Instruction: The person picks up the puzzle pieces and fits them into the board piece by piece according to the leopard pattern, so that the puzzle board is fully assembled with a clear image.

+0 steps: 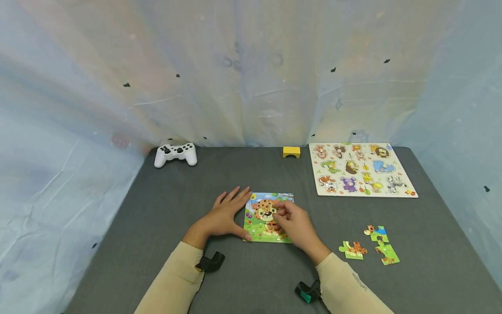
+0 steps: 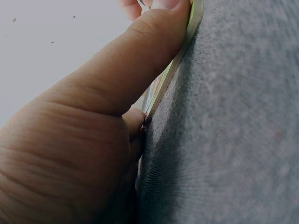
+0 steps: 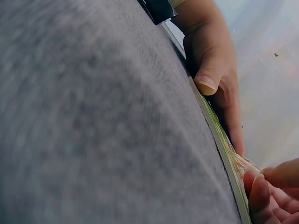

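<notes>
A small square jigsaw puzzle [image 1: 256, 233] with a leopard picture lies on the table in front of me. My left hand [image 1: 221, 220] is spread along its left side, with the thumb [image 2: 154, 42] on the lower left corner and straight fingers by the upper left edge. Over the puzzle's right half, my right hand [image 1: 297, 224] pinches a puzzle piece [image 3: 242, 161] between thumb and fingertips; the piece tilts up from the board in the right wrist view. Its shape is mostly hidden by the fingers.
Several loose pieces lie to the right: one leopard-patterned piece [image 1: 354, 250], another with blue sky [image 1: 378, 233], and a green one [image 1: 387, 254]. Behind are a wooden animal board [image 1: 364, 192], a yellow block [image 1: 291, 151] and a white game controller [image 1: 175, 153]. A curtain hangs beyond the table.
</notes>
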Demonstrator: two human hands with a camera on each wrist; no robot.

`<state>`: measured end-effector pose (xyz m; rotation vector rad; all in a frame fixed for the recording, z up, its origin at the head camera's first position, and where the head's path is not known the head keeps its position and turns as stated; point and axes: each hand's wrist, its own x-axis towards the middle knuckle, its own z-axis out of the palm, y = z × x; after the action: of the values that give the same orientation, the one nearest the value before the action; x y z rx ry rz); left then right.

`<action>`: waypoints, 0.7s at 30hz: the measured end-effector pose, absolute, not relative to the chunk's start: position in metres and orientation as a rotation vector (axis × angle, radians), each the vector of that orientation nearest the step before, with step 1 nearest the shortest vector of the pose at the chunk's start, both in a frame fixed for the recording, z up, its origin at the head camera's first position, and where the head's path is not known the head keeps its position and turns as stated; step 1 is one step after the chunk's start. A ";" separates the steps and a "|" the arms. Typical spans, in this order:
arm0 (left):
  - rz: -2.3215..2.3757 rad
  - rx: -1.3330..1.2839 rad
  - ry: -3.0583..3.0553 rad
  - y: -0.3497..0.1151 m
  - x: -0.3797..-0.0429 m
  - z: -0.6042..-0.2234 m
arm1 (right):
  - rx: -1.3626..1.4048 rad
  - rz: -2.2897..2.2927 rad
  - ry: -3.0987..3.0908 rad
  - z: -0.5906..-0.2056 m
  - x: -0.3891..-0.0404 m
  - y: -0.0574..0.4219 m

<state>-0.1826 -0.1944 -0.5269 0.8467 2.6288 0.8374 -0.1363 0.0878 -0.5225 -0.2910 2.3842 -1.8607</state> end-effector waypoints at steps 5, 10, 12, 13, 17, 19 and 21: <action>0.846 0.848 2.638 -0.196 -0.184 -0.534 | -0.233 -1.840 2.399 -0.523 -0.138 0.084; 0.864 0.862 2.635 -0.196 -0.184 -0.534 | -0.212 -1.845 2.378 -0.523 -0.136 0.086; 0.857 0.860 2.631 -0.195 -0.184 -0.532 | -0.228 -1.842 2.383 -0.523 -0.135 0.088; 0.856 0.860 2.632 -0.195 -0.184 -0.532 | -0.239 -1.832 2.393 -0.522 -0.134 0.089; 0.800 0.839 2.634 -0.195 -0.183 -0.528 | -0.290 -1.759 2.479 -0.520 -0.132 0.092; 0.787 0.836 2.633 -0.195 -0.183 -0.526 | -0.362 -1.684 2.576 -0.520 -0.131 0.094; 0.790 0.842 2.632 -0.195 -0.183 -0.525 | -0.492 -1.586 2.687 -0.521 -0.130 0.096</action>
<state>-0.1829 -0.1950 -0.5250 0.8417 2.6322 0.7899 -0.1298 0.0956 -0.5211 -0.4924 2.6873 -1.5863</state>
